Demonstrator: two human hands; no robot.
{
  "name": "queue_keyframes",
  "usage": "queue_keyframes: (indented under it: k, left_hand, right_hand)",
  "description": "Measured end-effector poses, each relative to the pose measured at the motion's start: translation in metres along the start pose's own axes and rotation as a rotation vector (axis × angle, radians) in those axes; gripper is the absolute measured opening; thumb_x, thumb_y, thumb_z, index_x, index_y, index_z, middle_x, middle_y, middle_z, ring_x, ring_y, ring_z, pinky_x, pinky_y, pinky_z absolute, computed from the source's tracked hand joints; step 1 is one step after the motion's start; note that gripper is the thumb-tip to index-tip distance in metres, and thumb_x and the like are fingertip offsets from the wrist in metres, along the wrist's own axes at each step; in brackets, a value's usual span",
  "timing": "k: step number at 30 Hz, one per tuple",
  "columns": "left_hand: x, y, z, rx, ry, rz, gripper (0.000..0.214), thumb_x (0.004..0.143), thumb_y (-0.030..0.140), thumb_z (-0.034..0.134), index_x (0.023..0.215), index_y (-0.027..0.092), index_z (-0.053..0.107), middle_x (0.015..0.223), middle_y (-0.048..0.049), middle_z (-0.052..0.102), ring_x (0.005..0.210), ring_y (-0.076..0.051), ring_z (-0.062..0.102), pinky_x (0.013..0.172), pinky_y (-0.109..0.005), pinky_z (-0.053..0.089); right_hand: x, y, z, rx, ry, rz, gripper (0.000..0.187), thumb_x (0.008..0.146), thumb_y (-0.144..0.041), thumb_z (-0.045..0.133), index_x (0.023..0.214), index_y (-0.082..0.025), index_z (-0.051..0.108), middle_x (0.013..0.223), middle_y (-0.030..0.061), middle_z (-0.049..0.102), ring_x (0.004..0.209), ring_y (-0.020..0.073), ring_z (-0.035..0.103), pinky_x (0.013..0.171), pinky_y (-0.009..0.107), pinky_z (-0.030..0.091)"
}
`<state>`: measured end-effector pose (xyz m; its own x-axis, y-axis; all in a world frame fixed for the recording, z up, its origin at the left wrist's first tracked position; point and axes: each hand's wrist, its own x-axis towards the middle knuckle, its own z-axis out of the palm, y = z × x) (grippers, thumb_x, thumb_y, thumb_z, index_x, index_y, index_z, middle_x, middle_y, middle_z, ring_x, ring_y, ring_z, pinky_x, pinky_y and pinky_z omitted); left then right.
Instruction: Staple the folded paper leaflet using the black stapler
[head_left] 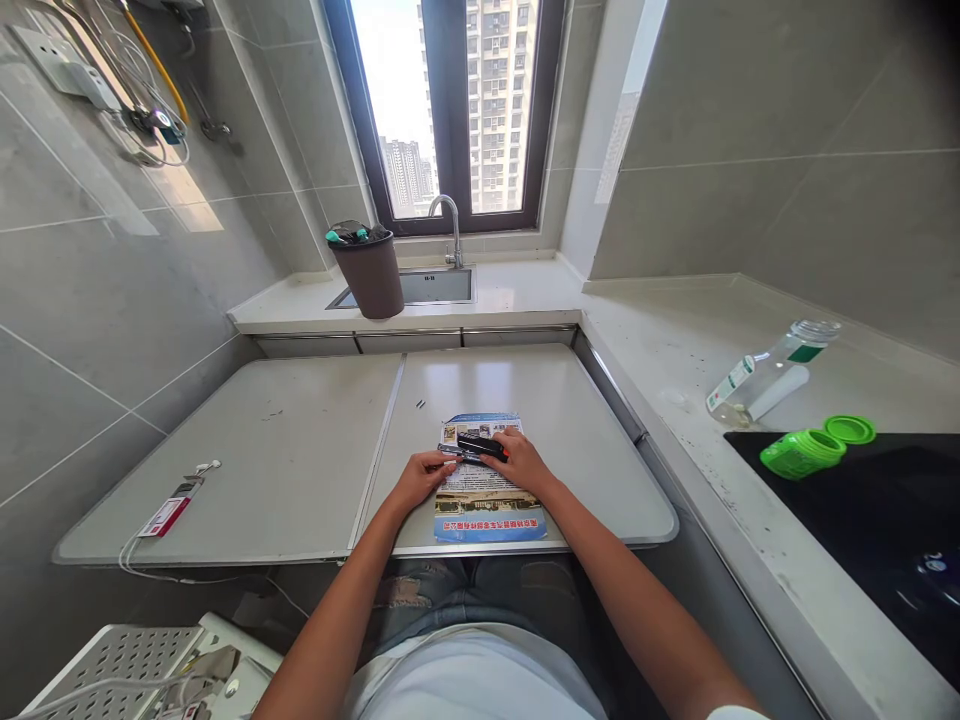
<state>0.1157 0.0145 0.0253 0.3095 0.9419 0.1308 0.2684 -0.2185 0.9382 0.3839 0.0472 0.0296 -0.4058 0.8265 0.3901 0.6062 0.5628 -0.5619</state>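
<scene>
A black stapler [482,446] with its top lifted from the silver lower part lies over a printed leaflet [491,528]. My right hand [523,463] is closed around the stapler's right end. At its left end, the fingertips of my left hand [424,478] pinch the silver metal part; whether a small staple strip is between them is hidden. The leaflet, blue-edged with a photo and text, lies on the folding table [322,440]. A few small dark staple-like pieces [421,404] rest on the tabletop beyond my left hand.
A brown bin [367,275] stands by the sink [442,287]. On the right counter are a clear bottle [772,375] and an open green container [802,453] beside a black cooktop [900,530]. A corded red-and-white item [166,515] lies at the table's left.
</scene>
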Motion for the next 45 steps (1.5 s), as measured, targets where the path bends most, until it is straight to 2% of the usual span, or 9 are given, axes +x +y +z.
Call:
queue_keyframes:
  k: [8, 14, 17, 21, 24, 27, 30, 36, 45]
  left_hand:
    - [0.0, 0.002, -0.001, 0.064, -0.025, 0.041, 0.041, 0.091, 0.051, 0.07, 0.111, 0.019, 0.082, 0.1, -0.0091, 0.077, 0.086, -0.02, 0.066, 0.077, -0.029, 0.05]
    - [0.001, -0.001, -0.003, 0.144, -0.048, 0.052, 0.039, 0.09, 0.052, 0.071, 0.106, 0.019, 0.084, 0.082, -0.0045, 0.07, 0.074, -0.015, 0.058, 0.068, -0.026, 0.043]
    - [0.001, 0.001, -0.003, 0.152, -0.047, 0.059, 0.039, 0.089, 0.052, 0.071, 0.104, 0.018, 0.084, 0.077, -0.0036, 0.067, 0.071, -0.014, 0.054, 0.065, -0.025, 0.04]
    - [0.001, 0.0, -0.001, 0.129, -0.051, 0.053, 0.039, 0.088, 0.052, 0.073, 0.102, 0.017, 0.084, 0.077, -0.004, 0.07, 0.07, -0.014, 0.056, 0.065, -0.025, 0.041]
    - [-0.001, -0.002, 0.001, 0.09, -0.052, 0.039, 0.04, 0.087, 0.052, 0.073, 0.102, 0.017, 0.084, 0.082, -0.0054, 0.075, 0.074, -0.017, 0.062, 0.072, -0.027, 0.047]
    - [-0.002, -0.001, 0.002, 0.07, -0.094, 0.044, 0.042, 0.087, 0.053, 0.072, 0.103, 0.016, 0.084, 0.088, -0.0077, 0.078, 0.082, -0.022, 0.067, 0.077, -0.031, 0.051]
    - [-0.003, 0.002, 0.002, 0.108, -0.179, 0.071, 0.044, 0.089, 0.054, 0.068, 0.099, 0.014, 0.083, 0.081, -0.0079, 0.077, 0.077, -0.021, 0.066, 0.072, -0.029, 0.05]
    - [-0.003, 0.009, 0.003, 0.302, -0.29, 0.146, 0.051, 0.095, 0.051, 0.061, 0.062, 0.015, 0.072, 0.058, -0.0008, 0.061, 0.06, -0.012, 0.049, 0.062, -0.023, 0.038]
    - [-0.006, 0.016, 0.003, 0.316, -0.275, 0.146, 0.045, 0.099, 0.048, 0.056, 0.076, 0.014, 0.075, 0.065, -0.0007, 0.063, 0.064, -0.012, 0.05, 0.064, -0.023, 0.038]
  right_hand:
    - [0.0, -0.003, -0.002, 0.011, 0.019, -0.104, 0.017, 0.095, -0.038, 0.07, 0.1, -0.022, 0.063, 0.096, 0.0064, 0.067, 0.1, 0.0254, 0.057, 0.086, 0.038, 0.047]
    - [0.0, -0.003, 0.002, -0.056, 0.07, -0.121, 0.019, 0.094, -0.038, 0.072, 0.102, -0.022, 0.063, 0.101, 0.0079, 0.069, 0.102, 0.0272, 0.058, 0.09, 0.042, 0.047]
    - [-0.002, -0.008, 0.0, -0.112, 0.12, -0.175, 0.021, 0.096, -0.037, 0.069, 0.11, -0.022, 0.064, 0.111, 0.0104, 0.069, 0.106, 0.0286, 0.058, 0.093, 0.045, 0.046]
    - [-0.008, -0.016, 0.002, -0.215, 0.115, -0.423, 0.014, 0.103, -0.028, 0.055, 0.111, -0.023, 0.066, 0.115, 0.0094, 0.071, 0.106, 0.0259, 0.06, 0.096, 0.045, 0.043]
    - [-0.012, -0.022, 0.009, -0.26, 0.011, -0.65, 0.019, 0.106, -0.024, 0.049, 0.108, -0.026, 0.068, 0.118, 0.0068, 0.072, 0.101, 0.0223, 0.061, 0.091, 0.043, 0.043]
    - [-0.013, -0.027, 0.016, -0.295, -0.075, -0.753, 0.022, 0.108, -0.027, 0.046, 0.114, -0.027, 0.067, 0.121, 0.0067, 0.071, 0.1, 0.0216, 0.062, 0.088, 0.041, 0.043]
    - [-0.013, -0.03, 0.019, -0.313, -0.091, -0.796, 0.025, 0.108, -0.023, 0.045, 0.122, -0.027, 0.065, 0.12, 0.0075, 0.071, 0.1, 0.0211, 0.062, 0.088, 0.04, 0.043]
    - [-0.012, -0.031, 0.018, -0.356, -0.048, -0.854, 0.026, 0.107, -0.015, 0.045, 0.124, -0.022, 0.063, 0.102, 0.0063, 0.07, 0.095, 0.0207, 0.061, 0.085, 0.038, 0.044]
    - [-0.01, -0.026, 0.022, -0.383, -0.001, -0.838, 0.024, 0.106, -0.015, 0.047, 0.123, -0.023, 0.062, 0.11, 0.0073, 0.069, 0.096, 0.0197, 0.06, 0.085, 0.039, 0.044]
